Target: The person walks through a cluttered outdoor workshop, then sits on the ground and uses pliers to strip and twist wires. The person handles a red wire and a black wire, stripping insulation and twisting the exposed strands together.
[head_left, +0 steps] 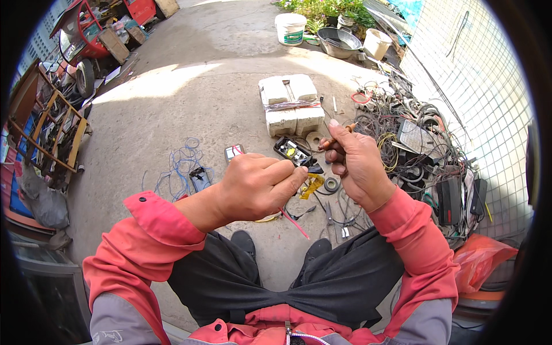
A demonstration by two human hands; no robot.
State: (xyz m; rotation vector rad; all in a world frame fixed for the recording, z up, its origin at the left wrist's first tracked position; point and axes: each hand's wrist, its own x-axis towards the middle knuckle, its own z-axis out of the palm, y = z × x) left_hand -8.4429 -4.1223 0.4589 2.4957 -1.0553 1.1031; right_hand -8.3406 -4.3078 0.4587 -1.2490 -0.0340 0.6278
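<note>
My left hand (259, 185) is closed in a pinch on a red wire (296, 225), whose end hangs down below the fingers. Opposite it, my right hand (359, 161) grips a short amber-brown rod-like piece (328, 144) between thumb and fingers; its exact kind is unclear. On the ground beyond the hands lies an open black case (292, 150) with electronic parts inside, partly hidden by my left hand. A yellow piece (312, 186) and a black tape roll (332, 184) lie nearby. Scissors (329, 214) rest closer to my feet.
A white block-like stand (290, 103) sits ahead. Tangled blue wire (181, 164), a dark plastic shell (200, 179) and a small boxy device (233, 152) lie left. A cable heap (414, 132) fills the right side beside a mesh-covered wall (489, 86). Buckets (290, 29) stand farther off.
</note>
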